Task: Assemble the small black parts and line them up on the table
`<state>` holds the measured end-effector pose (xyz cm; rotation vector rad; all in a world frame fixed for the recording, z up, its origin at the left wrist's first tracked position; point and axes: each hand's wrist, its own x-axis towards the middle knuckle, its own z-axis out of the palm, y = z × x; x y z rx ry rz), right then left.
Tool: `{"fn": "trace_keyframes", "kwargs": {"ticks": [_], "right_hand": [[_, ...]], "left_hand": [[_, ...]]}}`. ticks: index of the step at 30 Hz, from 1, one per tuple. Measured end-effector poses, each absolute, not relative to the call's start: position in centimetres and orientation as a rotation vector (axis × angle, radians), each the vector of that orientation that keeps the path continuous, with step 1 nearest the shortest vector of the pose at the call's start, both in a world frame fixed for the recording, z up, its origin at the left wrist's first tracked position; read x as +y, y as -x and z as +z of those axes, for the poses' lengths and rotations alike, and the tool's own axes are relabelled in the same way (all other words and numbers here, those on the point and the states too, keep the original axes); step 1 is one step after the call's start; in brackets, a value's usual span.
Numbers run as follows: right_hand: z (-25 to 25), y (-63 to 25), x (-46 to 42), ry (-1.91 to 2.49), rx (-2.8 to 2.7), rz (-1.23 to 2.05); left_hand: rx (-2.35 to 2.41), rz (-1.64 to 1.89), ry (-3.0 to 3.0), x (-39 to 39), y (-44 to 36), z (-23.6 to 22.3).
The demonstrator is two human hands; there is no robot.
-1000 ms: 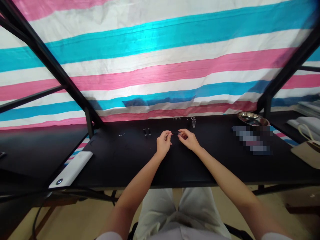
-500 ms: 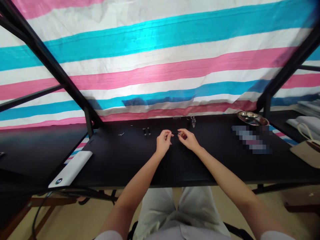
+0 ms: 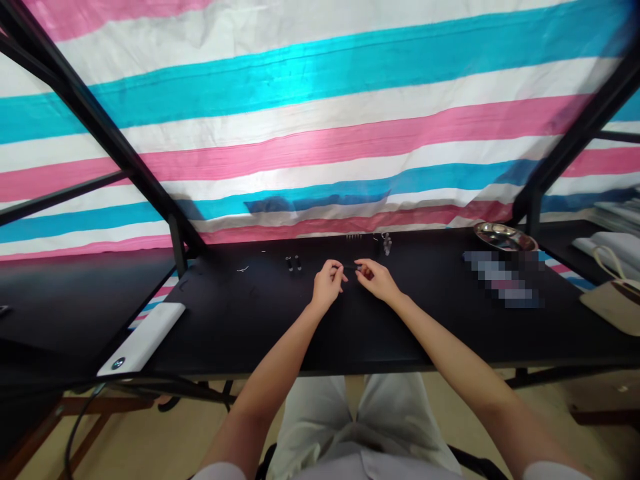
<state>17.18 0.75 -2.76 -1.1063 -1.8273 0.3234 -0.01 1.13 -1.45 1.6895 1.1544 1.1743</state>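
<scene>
Black piece (image 3: 352, 267) (one) is held in left hand (image 3: 327, 283) and right hand (image 3: 379, 279), pinched closed

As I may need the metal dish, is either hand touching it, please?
No, the left hand and right hand are near the middle of the black table, away from the metal dish.

a bright glare sits high on the striped sheet (image 3: 295, 73), whose right side falls into shadow. the black table (image 3: 240, 320) is dim with a faint sheen. wide-angle distortion stretches the forearms near the edges; the small dark piece (image 3: 352, 267) looks soft, perhaps slightly out of focus. pixelation hides a patch (image 3: 505, 280) at right.
</scene>
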Motion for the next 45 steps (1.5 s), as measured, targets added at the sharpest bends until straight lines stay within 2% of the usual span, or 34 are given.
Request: {"fn": "trace_keyframes", "kwargs": {"ticks": [18,27,33,45], "right_hand": [[-2.5,-17.4,0.9,1.103,-1.856,0.337],[-2.3,-17.2,0.8,1.108,-1.798,0.352],[-2.2,-16.5,0.4,1.072,-1.814,0.358],[-2.4,-15.4,-0.1,1.012,-1.899,0.461]], "left_hand": [[1.194,1.168,-1.791,0.4,-0.1,-0.9],[1.041,1.093,-1.401,0.8,-0.5,-0.5],[1.007,1.042,-1.416,0.7,-0.7,-1.0],[1.096,1.155,-1.399,0.6,-0.6,-0.7]]}}
